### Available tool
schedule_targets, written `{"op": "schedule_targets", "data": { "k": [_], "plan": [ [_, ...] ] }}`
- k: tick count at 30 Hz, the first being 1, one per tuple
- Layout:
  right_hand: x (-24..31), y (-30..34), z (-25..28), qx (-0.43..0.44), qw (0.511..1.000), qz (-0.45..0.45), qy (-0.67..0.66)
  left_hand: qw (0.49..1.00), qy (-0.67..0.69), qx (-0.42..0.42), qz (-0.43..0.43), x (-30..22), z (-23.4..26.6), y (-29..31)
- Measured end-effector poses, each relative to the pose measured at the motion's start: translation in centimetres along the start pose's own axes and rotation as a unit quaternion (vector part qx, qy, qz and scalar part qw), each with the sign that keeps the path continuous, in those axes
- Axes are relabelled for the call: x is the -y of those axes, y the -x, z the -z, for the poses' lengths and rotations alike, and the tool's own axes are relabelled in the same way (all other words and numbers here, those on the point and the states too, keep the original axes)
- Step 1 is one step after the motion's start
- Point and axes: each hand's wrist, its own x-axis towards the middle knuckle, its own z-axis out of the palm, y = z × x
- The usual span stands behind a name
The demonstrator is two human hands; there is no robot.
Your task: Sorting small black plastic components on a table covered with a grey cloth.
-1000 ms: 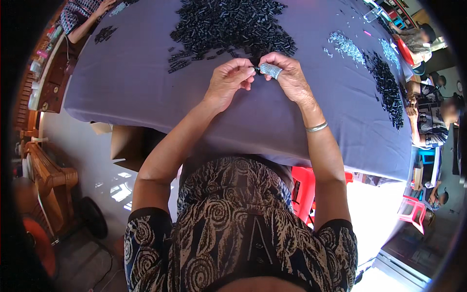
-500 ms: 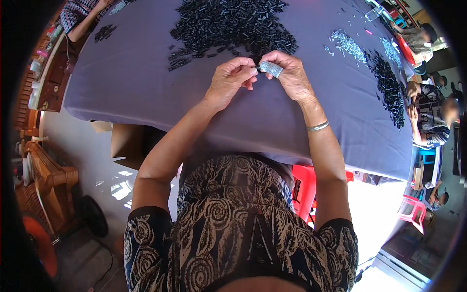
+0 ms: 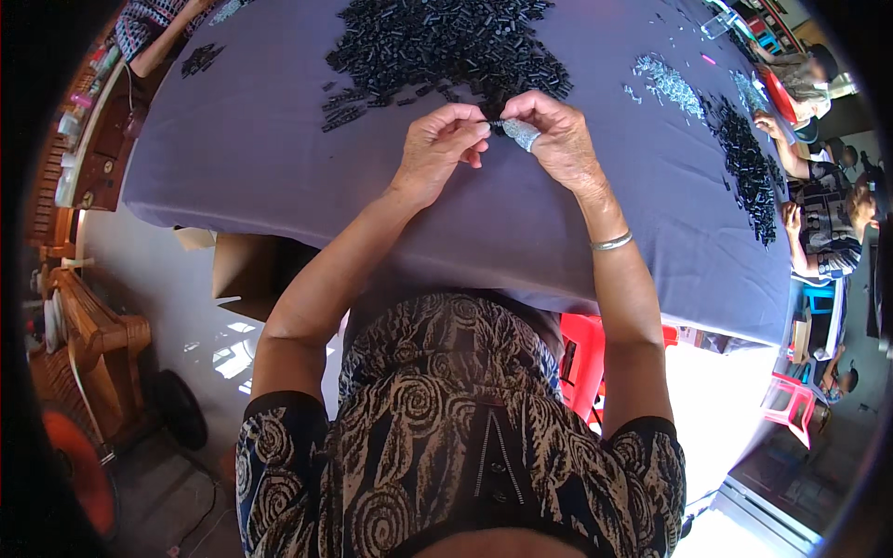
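Observation:
Over the near part of the cloth-covered table, my left hand pinches one end of a small dark cylindrical piece between thumb and forefinger. The other end sits in the closed fingers of my right hand. Silvery wrapping covers my right thumb, and a metal bangle circles that wrist. Just beyond my fingertips spreads a big heap of small black cylindrical pieces. My fingers hide most of the held piece, so its exact kind is unclear.
The grey-purple tablecloth hangs over the near edge. To the right lie a pale, shiny pile of small pieces and another black pile, with co-workers seated beyond. A small black cluster lies far left, near another person's arm.
My hands have drawn slightly apart, and more of the dark piece shows between them. My right thumb has tilted. At the right, a co-worker's arm now reaches onto the table.

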Motion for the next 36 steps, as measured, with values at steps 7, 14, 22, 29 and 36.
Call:
{"op": "schedule_targets", "data": {
  "k": [7,14,22,29,36],
  "plan": [
    [0.1,0.1,-0.3,-0.02,1.0,0.021,-0.009,1.0,-0.015,-0.008,-0.004,-0.2,-0.2,0.0],
    [0.4,-0.2,0.6,-0.015,0.999,0.008,-0.05,1.0,0.005,-0.028,-0.011,-0.2,-0.1,0.0],
    [0.8,0.0,-0.1,0.016,0.999,-0.005,-0.038,1.0,-0.017,0.01,-0.01,-0.3,-0.1,0.2],
    [0.9,0.1,0.3,0.051,0.998,-0.024,-0.029,0.999,-0.038,0.019,-0.007,-0.4,-0.2,0.2],
    [0.6,0.0,0.7,0.077,0.992,-0.045,-0.084,0.999,-0.014,0.041,-0.018,-0.1,0.1,0.2]
  ]
}}
